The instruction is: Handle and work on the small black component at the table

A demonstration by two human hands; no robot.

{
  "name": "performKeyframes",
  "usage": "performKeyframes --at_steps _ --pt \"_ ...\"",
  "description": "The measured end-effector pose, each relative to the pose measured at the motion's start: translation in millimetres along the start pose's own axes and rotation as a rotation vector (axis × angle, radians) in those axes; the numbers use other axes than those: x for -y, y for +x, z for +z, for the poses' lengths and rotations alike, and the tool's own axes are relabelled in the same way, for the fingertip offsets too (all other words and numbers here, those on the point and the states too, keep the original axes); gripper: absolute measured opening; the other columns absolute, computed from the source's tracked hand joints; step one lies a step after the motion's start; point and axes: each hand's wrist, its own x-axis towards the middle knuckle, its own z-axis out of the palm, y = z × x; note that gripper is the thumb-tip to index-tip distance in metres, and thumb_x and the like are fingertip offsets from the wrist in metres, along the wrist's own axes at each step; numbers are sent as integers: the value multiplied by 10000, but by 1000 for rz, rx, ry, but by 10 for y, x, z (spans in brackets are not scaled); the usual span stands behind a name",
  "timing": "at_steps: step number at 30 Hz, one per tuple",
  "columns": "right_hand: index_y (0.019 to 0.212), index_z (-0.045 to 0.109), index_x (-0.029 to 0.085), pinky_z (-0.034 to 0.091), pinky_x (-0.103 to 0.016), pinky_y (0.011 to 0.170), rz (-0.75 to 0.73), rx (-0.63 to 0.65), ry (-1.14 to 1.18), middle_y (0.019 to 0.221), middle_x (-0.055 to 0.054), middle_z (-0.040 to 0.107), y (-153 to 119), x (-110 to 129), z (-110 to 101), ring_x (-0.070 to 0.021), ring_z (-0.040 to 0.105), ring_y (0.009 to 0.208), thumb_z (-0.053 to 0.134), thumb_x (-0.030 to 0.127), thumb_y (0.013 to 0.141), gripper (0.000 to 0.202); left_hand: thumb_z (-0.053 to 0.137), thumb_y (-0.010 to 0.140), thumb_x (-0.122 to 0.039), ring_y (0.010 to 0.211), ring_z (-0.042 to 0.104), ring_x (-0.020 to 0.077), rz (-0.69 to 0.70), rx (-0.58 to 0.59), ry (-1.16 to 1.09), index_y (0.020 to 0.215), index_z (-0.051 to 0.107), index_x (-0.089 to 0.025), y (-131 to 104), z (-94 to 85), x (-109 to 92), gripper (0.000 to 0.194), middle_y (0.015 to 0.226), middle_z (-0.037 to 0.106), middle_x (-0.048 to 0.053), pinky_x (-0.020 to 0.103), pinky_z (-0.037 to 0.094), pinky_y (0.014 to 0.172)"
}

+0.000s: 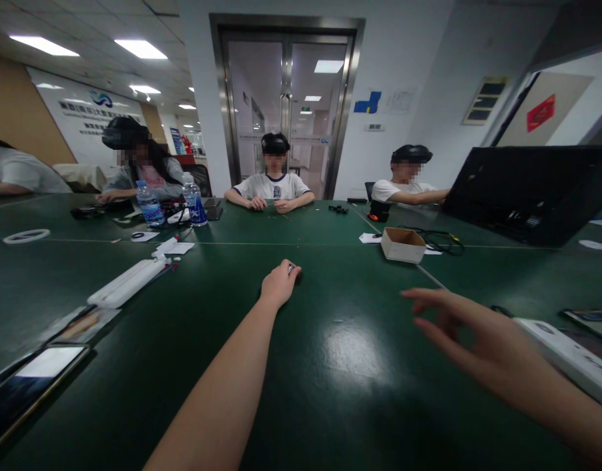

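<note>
My left hand (277, 286) reaches forward to the middle of the green table (320, 307). Its fingers are closed around a small dark object with a shiny edge (293, 267), mostly hidden by the hand, so its kind does not show. Over the right side of the table hovers my right hand (470, 330), slightly blurred, thumb and fingers apart and nothing between them. It is nearest to a white power strip (570, 356) and lies nearer to me than an open cardboard box (402, 246).
At left lie a phone (36, 379), a long white case (127, 282) and a white ring (26, 236). Two water bottles (195, 201) stand farther back. A black monitor (531, 193) and cables (440, 240) occupy the right. Several people in headsets sit around the table.
</note>
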Motion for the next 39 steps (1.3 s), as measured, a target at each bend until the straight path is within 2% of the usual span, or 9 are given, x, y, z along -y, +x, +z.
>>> performKeyframes --at_steps 5,8,12,16,22,26,29,32,39 --pt "1277 521 228 467 -211 427 323 259 452 884 -24 623 1031 -80 1074 -112 576 502 594 281 878 408 496 922 -366 566 532 110 -50 4 -576 994 582 -180 105 22 49 217 711 581 5 219 400 552" --pt "1248 522 191 430 -207 363 502 180 615 747 2 604 1417 -147 1708 -114 545 419 542 318 919 354 557 890 -377 531 508 92 -42 -7 -700 959 580 -156 140 17 38 233 673 564 -5 200 387 513" --pt "1021 604 149 439 -176 384 458 -8 924 568 32 554 1596 -212 2190 -100 523 408 470 313 937 228 594 863 -420 500 491 86 -7 -5 -726 884 552 -161 155 47 45 262 609 545 -23 192 392 495" --pt "868 621 142 446 -185 371 418 -17 1007 504 46 518 1606 -330 2282 -94 483 376 545 337 871 209 545 892 -395 466 452 74 -46 33 -696 887 556 -160 184 66 87 235 590 520 -31 176 354 452" --pt "997 559 187 515 -211 410 555 -102 1152 510 96 479 1607 -392 2235 -71 451 349 600 303 844 196 439 932 -329 446 383 76 -182 -131 -712 900 582 -167 255 18 137 219 576 391 -53 172 353 421" --pt "989 501 198 542 -221 442 615 -148 1180 569 90 533 1601 -356 2212 -63 473 358 612 185 823 200 462 913 -273 506 442 78 -224 -66 -687 949 603 -159 276 29 109 185 635 440 -28 160 370 440" --pt "915 506 187 570 -231 498 616 -182 1223 579 73 552 1591 -354 2197 -66 506 392 648 142 794 191 546 862 -231 613 530 90 -182 -140 -649 1078 554 -176 260 70 102 223 784 535 2 161 407 475" --pt "870 540 178 578 -230 515 597 -186 1248 580 56 566 1590 -369 2195 -73 532 418 676 134 780 169 660 783 -232 734 588 123 -80 -203 -627 1008 546 -170 233 79 139 260 855 587 23 192 468 563" --pt "916 594 163 574 -213 511 579 -168 1245 616 37 602 1595 -398 2209 -79 571 465 680 100 789 165 656 761 -159 835 644 169 13 -118 -599 918 644 -143 248 22 224 158 920 688 87 312 520 798"
